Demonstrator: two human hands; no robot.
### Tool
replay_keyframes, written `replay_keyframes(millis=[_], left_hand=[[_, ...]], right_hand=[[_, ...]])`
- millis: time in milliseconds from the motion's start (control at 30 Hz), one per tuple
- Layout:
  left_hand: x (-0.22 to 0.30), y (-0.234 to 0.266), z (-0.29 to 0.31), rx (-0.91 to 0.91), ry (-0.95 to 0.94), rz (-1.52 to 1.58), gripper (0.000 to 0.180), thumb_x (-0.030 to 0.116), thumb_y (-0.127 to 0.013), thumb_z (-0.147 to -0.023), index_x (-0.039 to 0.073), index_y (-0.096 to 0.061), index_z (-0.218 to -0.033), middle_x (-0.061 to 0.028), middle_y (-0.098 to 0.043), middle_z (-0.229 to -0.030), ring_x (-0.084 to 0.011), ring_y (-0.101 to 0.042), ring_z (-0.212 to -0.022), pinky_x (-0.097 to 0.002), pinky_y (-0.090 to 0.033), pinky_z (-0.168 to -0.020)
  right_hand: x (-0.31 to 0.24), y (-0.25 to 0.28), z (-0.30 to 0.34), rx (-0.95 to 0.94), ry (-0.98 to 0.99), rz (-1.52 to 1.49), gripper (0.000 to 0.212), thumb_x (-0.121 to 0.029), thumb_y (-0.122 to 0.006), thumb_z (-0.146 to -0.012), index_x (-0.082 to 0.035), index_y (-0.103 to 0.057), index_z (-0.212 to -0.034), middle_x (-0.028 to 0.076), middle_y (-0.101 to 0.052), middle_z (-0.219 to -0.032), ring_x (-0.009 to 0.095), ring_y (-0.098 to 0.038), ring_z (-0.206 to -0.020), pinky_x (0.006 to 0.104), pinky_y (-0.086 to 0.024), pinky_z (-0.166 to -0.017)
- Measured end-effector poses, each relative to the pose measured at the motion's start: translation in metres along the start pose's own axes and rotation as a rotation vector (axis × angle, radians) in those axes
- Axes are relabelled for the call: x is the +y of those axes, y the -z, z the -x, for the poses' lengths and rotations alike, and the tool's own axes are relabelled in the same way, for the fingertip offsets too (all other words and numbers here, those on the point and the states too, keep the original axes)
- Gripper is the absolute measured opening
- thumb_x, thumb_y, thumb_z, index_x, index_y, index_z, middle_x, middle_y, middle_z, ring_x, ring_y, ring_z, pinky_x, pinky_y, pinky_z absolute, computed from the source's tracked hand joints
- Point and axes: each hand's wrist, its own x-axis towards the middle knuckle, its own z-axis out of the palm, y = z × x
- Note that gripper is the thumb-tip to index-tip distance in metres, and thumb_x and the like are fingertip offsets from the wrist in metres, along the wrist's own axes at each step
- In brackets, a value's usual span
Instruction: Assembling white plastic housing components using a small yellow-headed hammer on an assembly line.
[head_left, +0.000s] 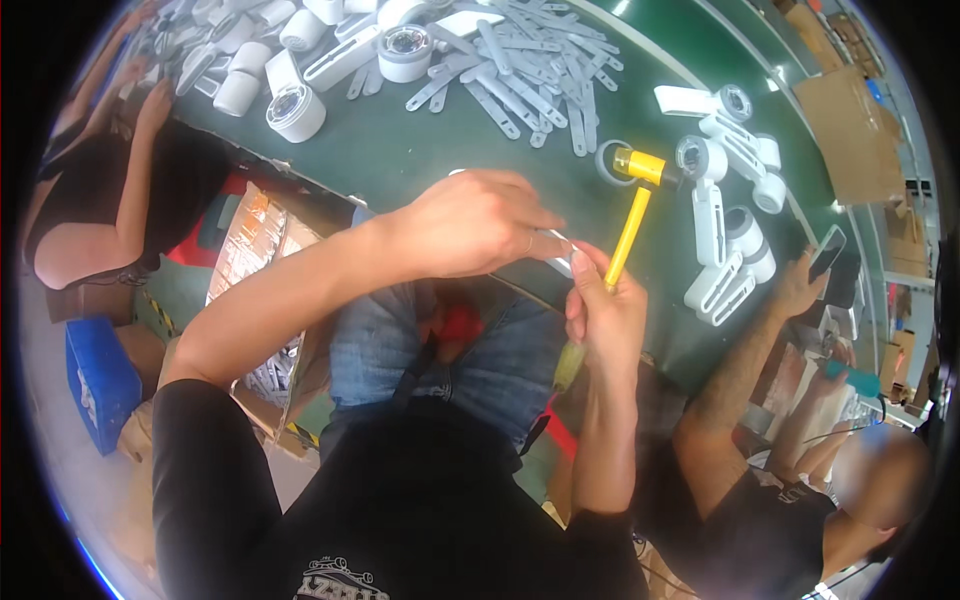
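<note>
My left hand [490, 222] is closed over a slim white plastic part [561, 264], most of which the hand hides. At the fingertips of my left hand, my right hand [612, 312] pinches the same part's end between thumb and fingers. Just beyond my right hand is a yellow hammer [628, 235] with a dark striking face; its lower handle passes behind that hand. Below the right palm shows a translucent yellow-green handle [569, 367]; whether it belongs to the hammer or to another tool, I cannot tell. A grey ring [603, 160] touches the hammer head.
Many flat grey strips [540, 75] lie heaped on the green table [390, 165], beside white handheld fan-like units [296, 112]. More white units [708, 210] lie at right. A co-worker's hand [797, 285] holds a phone at right; another person sits at left. An open carton [255, 245] stands at my left.
</note>
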Motion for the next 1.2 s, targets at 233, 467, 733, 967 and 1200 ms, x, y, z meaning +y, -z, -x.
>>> replay_keyframes(millis=[233, 467, 733, 967, 1200], left_hand=[[-0.002, 0.000, -0.001, -0.017, -0.052, -0.043, 0.034, 0.007, -0.073, -0.077, 0.012, -0.080, -0.109, -0.0053, -0.074, -0.102, -0.0273, -0.069, -0.093, -0.0365, -0.059, -0.076], [-0.003, -0.001, 0.004, -0.015, -0.022, -0.031, 0.032, 0.008, -0.074, -0.078, 0.013, -0.080, -0.109, -0.0040, -0.074, -0.101, -0.0266, -0.068, -0.093, -0.0365, -0.059, -0.075], [-0.004, -0.004, 0.002, -0.007, -0.034, -0.005, 0.027, 0.012, -0.075, -0.081, 0.012, -0.080, -0.108, -0.0036, -0.071, -0.095, -0.0263, -0.067, -0.090, -0.0369, -0.058, -0.072], [-0.003, 0.000, -0.002, -0.031, -0.009, 0.040, 0.026, 0.014, -0.076, -0.081, 0.011, -0.080, -0.106, -0.0042, -0.072, -0.098, -0.0271, -0.067, -0.091, -0.0376, -0.057, -0.084], [0.012, 0.014, -0.046, -0.337, -0.234, -0.057, 0.025, 0.012, -0.070, -0.077, 0.009, -0.080, -0.099, -0.0066, -0.070, -0.113, -0.0275, -0.052, -0.124, -0.0382, -0.042, -0.112]], right_hand=[[0.002, 0.011, 0.055, 0.067, 0.178, -0.143, 0.049, -0.029, -0.043, -0.114, -0.006, -0.041, -0.158, -0.003, -0.050, -0.067, 0.004, -0.046, -0.051, 0.0220, -0.036, -0.045], [0.010, 0.024, 0.125, 0.182, 0.239, 0.634, 0.050, -0.022, -0.041, -0.112, -0.005, -0.038, -0.159, 0.015, -0.066, -0.082, 0.025, -0.068, -0.069, 0.0359, -0.053, -0.068], [0.016, 0.020, 0.115, 0.178, 0.157, 0.677, 0.049, -0.020, -0.044, -0.111, -0.007, -0.041, -0.158, 0.022, -0.071, -0.101, 0.026, -0.072, -0.081, 0.0358, -0.055, -0.076], [0.025, 0.019, 0.104, 0.131, 0.145, 0.660, 0.049, -0.020, -0.045, -0.111, -0.011, -0.042, -0.159, 0.010, -0.062, -0.072, 0.017, -0.061, -0.062, 0.0350, -0.051, -0.062], [0.022, 0.035, 0.120, 0.173, 0.158, 0.030, 0.054, -0.028, -0.043, -0.113, -0.006, -0.034, -0.162, -0.002, -0.048, -0.068, 0.005, -0.044, -0.055, 0.0207, -0.037, -0.048]])
